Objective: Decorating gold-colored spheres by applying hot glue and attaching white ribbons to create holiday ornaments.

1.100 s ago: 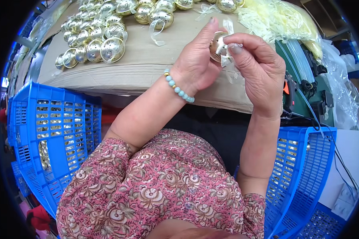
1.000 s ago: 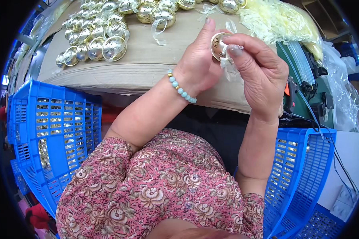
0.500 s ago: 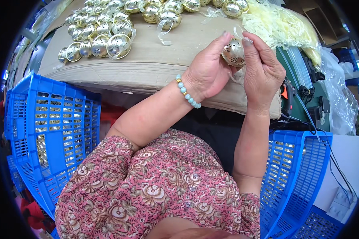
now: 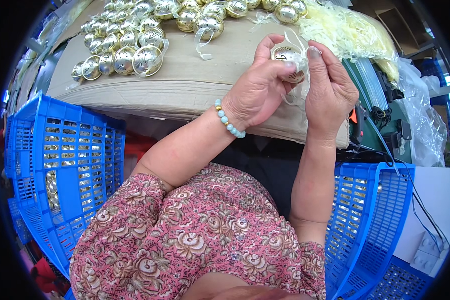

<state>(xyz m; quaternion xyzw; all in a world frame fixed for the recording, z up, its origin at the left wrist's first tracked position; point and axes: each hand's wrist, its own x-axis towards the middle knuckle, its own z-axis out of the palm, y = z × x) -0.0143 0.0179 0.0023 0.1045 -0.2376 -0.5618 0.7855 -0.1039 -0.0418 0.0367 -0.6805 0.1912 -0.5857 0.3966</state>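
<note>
Closest in, below the near edge of the cardboard sheet: a pink floral top on the person at work, with both forearms reaching up across that edge. A blue slatted crate sits off the sheet's near left corner and a second blue crate off its near right corner. Through the slots of the first I see shiny metallic pieces, kind unclear.

Left wrist, at the sheet's near edge: bead bracelet, pale blue-green with a few gold beads.

Left hand, above the right part of the sheet: curled around a gold ball ornament with dark markings, thumb lying across its face. Right hand, just beside, also above the sheet's right part: thumb and forefinger pinched narrow on a pale translucent ribbon at the ornament. Whether these fingers also touch the ball, I cannot tell.

Right of the sheet: an orange-and-black tool, a black cable bunched up, then clear plastic film.

Farther back, on the sheet's far left part: finished-looking rows of gold ornaments, closely packed. More ball ornaments lie along its far middle, one trailing a ribbon nearward. Far right corner: a heap of pale yellow ribbons.
</note>
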